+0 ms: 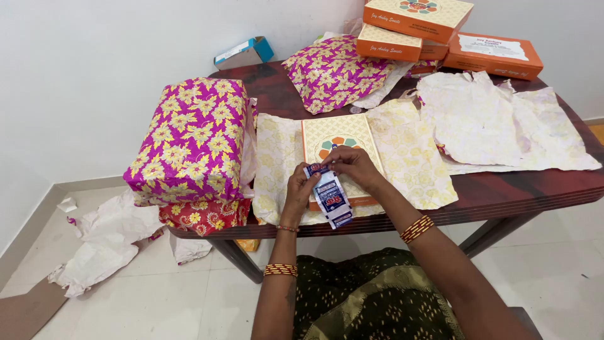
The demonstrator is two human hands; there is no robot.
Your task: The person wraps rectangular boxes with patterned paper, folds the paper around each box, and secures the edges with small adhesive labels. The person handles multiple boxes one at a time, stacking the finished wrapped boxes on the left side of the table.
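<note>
Beside wrapped boxes [192,135], hands [327,176] pinch a sachet strip [329,195].

Wrapped purple box [192,135], orange boxes [440,28], crumpled paper [104,242]

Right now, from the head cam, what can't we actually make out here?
- Blue-and-white sachet strip: top end covered by the left hand and right hand.
- Flat box under the hands: near edge hidden by hands and strip.
- Orange boxes: top one cut by the frame's upper edge.
- Red floral parcel: mostly hidden under the pink wrapped box.
</note>
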